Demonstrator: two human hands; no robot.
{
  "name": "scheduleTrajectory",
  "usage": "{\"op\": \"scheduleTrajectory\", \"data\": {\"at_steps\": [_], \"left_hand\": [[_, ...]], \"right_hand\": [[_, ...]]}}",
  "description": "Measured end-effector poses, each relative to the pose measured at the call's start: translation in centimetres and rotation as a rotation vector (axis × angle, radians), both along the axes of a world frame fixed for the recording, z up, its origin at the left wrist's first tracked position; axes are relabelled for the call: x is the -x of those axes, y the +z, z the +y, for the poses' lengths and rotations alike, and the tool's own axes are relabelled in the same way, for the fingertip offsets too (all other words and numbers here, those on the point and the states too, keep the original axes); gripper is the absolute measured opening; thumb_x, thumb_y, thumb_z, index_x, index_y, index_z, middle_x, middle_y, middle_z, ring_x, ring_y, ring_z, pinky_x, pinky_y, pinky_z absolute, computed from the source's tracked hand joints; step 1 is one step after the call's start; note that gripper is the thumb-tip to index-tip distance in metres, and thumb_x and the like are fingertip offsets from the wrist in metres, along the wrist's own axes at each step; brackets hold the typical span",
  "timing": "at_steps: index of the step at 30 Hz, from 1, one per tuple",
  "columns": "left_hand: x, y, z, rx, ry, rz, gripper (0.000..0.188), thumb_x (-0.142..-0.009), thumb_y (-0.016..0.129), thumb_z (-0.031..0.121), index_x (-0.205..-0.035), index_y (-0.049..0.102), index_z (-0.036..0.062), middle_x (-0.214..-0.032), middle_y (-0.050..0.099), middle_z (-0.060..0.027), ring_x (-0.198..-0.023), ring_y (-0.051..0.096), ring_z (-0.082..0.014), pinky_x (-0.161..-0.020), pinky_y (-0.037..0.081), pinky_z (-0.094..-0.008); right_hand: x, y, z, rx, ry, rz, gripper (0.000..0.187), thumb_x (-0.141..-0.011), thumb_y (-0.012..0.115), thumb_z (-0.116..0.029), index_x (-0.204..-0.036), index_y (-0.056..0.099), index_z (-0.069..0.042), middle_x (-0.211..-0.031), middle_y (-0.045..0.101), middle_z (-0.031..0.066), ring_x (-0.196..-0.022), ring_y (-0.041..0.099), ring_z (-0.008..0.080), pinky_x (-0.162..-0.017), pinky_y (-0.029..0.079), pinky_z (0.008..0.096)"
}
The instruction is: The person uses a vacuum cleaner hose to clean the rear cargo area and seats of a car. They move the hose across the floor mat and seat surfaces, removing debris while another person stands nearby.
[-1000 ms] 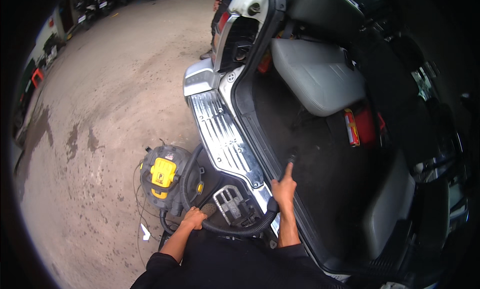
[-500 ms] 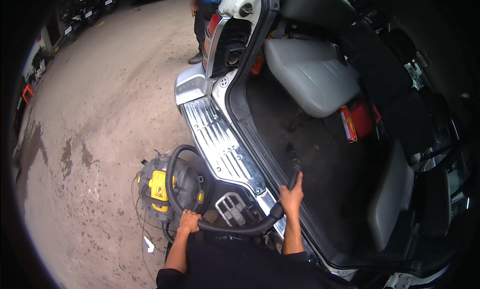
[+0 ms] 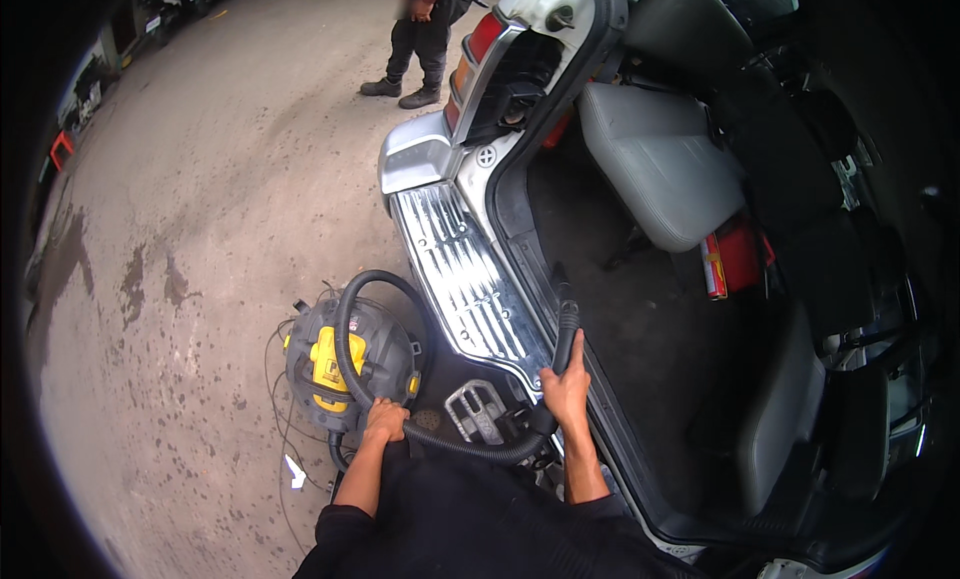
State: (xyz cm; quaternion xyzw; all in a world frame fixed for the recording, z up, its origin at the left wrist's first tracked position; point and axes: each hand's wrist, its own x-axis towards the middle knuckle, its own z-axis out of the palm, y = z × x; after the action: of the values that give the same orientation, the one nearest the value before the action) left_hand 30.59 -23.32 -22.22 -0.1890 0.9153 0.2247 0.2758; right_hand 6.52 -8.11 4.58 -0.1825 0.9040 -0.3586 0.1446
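My right hand (image 3: 567, 394) is closed around the black handle of a vacuum hose, index finger stretched along it. The hose's dark nozzle (image 3: 562, 284) points into the vehicle, near the sill by the dark floor (image 3: 640, 349); whether it touches cannot be told. Lower left, my left hand (image 3: 386, 419) grips the ribbed vacuum hose (image 3: 470, 447), which runs from that hand across to the right one. The hose loops up and back to a grey and yellow shop vacuum (image 3: 325, 364) standing on the ground.
A shiny metal bumper step (image 3: 462, 269) and a slotted metal step (image 3: 476, 411) lie before the sill. Inside are a grey folding seat (image 3: 660, 164), another seat (image 3: 785, 419), a red and yellow can (image 3: 714, 267) and a red box (image 3: 740, 251). A person (image 3: 425, 44) stands beyond the bumper.
The nozzle has drawn back toward the sill, with my right hand moving slightly left and down. My view has shifted, and more of the standing person shows.
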Motion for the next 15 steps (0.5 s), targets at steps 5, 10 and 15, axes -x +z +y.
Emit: {"op": "scheduleTrajectory", "data": {"at_steps": [5,10,15], "left_hand": [[0.1,0.1,-0.7,-0.013,-0.071,-0.038,0.041,-0.066,0.072,0.017,-0.107,0.070,0.0234,-0.114,0.064,-0.0051,-0.115,0.054,-0.0248,-0.101,0.035,-0.0412],[0.6,-0.2,-0.7,-0.028,-0.113,-0.051,0.043,-0.067,0.072,0.017,-0.109,0.070,0.0241,-0.113,0.064,-0.0047,-0.114,0.054,-0.0254,-0.100,0.037,-0.0413],[1.5,-0.4,-0.9,0.022,-0.142,-0.127,0.046,-0.070,0.072,0.018,-0.115,0.068,0.0278,-0.115,0.064,-0.0035,-0.117,0.053,-0.0229,-0.101,0.035,-0.0393]], "right_hand": [[-0.9,-1.1,0.6,0.091,-0.159,-0.145,0.088,-0.071,0.060,-0.004,-0.150,0.020,-0.003,-0.074,0.063,0.0222,-0.066,0.065,0.0325,-0.066,0.051,0.0378],[-1.8,-0.8,0.9,0.032,0.006,-0.144,0.089,-0.070,0.063,-0.009,-0.150,0.023,-0.005,-0.081,0.065,0.0259,-0.071,0.065,0.0356,-0.069,0.051,0.0386],[-2.8,-1.4,-0.1,0.032,-0.144,0.035,0.088,-0.071,0.063,-0.007,-0.150,0.023,-0.008,-0.083,0.064,0.0280,-0.075,0.065,0.0394,-0.069,0.050,0.0406]]}}
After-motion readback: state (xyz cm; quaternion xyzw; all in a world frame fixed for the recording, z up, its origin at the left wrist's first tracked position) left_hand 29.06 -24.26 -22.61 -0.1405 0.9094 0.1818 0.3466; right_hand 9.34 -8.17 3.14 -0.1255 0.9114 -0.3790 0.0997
